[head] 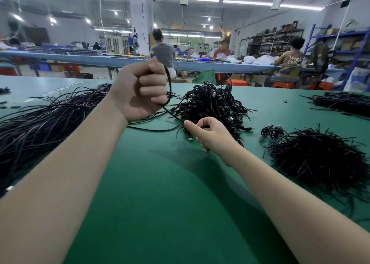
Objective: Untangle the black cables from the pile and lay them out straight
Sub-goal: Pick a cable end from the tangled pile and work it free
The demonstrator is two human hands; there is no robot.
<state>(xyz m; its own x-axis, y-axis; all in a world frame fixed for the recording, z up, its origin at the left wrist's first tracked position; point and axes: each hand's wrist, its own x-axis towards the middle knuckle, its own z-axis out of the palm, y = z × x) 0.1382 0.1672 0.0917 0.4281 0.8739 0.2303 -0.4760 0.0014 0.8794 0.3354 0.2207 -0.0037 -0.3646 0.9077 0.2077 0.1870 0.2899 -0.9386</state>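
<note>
Along the left edge of the green tabletop (160,193), a big bunch of long black cables (40,119) is lying spread out, mostly side by side and fairly straight.

Next to it, the left hand (140,91) is hanging in the air above the tabletop. Its fingers are curling into a tight fist around one black cable (169,87). This cable is bending out of the top of the fist, curving down past the knuckles, and running low toward the right hand.

In the middle of the tabletop, toward the far edge, the tangled pile (212,103) of black cables is sitting in a messy heap. Small plugs are poking out of it here and there.

Just in front of the pile, the right hand (210,133) is resting low near the tabletop. Its thumb and fingers are pinching together on cable at the near side of the pile. I cannot tell if it is the same cable the left hand is holding. One plug (190,138) is lying on the tabletop right beside this hand.

Further right, a small knot of cables (272,130) is lying by itself. Near the right edge, a bushy heap of short black wires (318,159) is sitting. Another flat bunch of cables (344,103) is lying at the far right corner.
</note>
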